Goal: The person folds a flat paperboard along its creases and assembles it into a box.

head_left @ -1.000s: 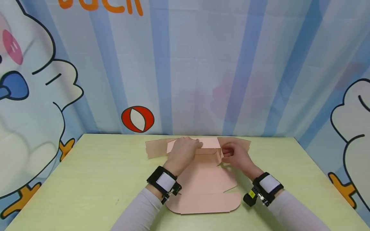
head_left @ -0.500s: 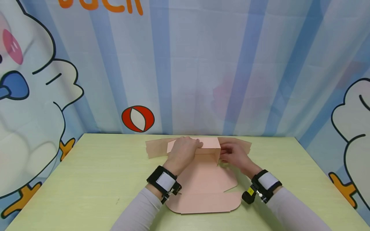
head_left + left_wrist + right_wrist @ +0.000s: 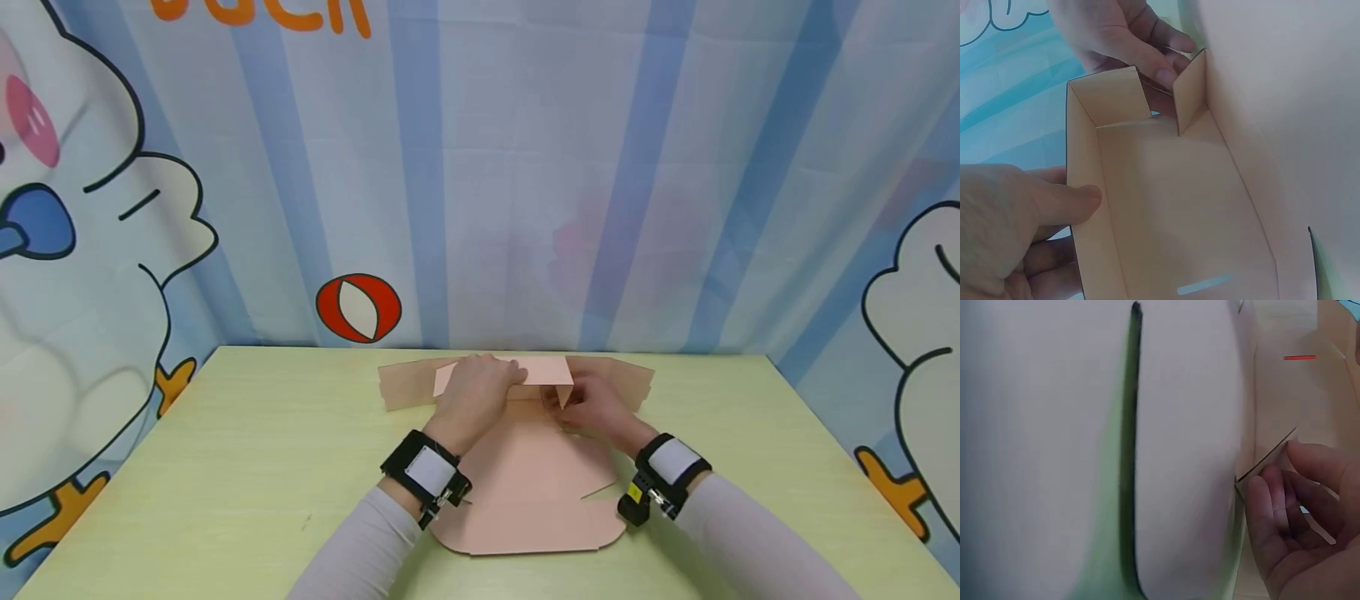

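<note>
A partly folded pinkish cardboard box (image 3: 536,475) lies on the table, its far end raised as a shallow channel. My left hand (image 3: 474,400) grips the channel's upper panel (image 3: 543,372); in the left wrist view the thumb lies inside it and the fingers outside. At the right end, my right hand (image 3: 596,410) touches a small end flap (image 3: 1191,94) that angles inward. The right wrist view shows the thumb and bent fingertips against the flap's outer side, spaced apart. Another end flap (image 3: 1110,97) folds in from the upper panel.
Cardboard wings stick out left (image 3: 408,385) and right (image 3: 630,379) behind the box. A rounded lid panel (image 3: 528,529) with slits lies flat toward me. The pale green table (image 3: 225,483) ends at a printed blue-and-white curtain (image 3: 510,183).
My right hand has moved left and inward at the right end, and the lower end flap has swung in with it. The left hand has stayed put.
</note>
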`<state>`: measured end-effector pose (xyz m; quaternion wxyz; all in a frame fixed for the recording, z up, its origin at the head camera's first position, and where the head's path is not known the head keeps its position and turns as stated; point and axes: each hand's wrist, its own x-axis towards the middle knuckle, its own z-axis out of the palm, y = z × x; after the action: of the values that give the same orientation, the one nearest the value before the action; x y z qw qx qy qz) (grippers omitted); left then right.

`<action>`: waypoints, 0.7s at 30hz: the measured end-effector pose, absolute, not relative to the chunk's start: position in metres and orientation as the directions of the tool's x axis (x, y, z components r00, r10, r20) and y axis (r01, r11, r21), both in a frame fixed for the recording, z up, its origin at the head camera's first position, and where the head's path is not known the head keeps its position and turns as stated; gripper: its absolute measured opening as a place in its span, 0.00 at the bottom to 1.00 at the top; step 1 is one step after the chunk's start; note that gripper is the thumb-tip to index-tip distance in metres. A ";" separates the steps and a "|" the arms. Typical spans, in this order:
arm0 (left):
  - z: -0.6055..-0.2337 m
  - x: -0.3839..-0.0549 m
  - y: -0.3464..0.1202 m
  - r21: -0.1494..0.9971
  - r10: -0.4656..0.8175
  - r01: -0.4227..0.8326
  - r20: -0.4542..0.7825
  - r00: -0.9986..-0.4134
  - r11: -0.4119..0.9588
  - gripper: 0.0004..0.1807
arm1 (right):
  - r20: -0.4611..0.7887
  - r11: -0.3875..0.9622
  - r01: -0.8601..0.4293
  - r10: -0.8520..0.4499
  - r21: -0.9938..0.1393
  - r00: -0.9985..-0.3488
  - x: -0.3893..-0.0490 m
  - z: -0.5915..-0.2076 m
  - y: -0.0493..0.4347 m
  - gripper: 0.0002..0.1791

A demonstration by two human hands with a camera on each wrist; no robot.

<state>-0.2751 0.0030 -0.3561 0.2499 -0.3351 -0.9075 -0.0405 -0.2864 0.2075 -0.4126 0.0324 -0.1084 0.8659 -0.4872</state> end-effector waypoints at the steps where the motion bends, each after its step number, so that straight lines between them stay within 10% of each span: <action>1: -0.356 -0.275 0.003 -0.090 0.588 0.631 0.483 -0.649 0.770 0.15 | 0.057 0.485 -0.166 -0.232 -0.858 -0.971 -0.288 -0.415 0.207 0.12; 21: -0.354 -0.275 0.003 -0.064 0.581 0.634 0.479 -0.657 0.770 0.17 | 0.239 0.497 -0.371 -0.310 -0.784 -0.920 -0.295 -0.428 0.200 0.25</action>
<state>-0.2754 0.0026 -0.3541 0.2438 -0.3345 -0.9087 -0.0543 -0.2955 0.2002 -0.4282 -0.0332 -0.1968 0.8645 -0.4613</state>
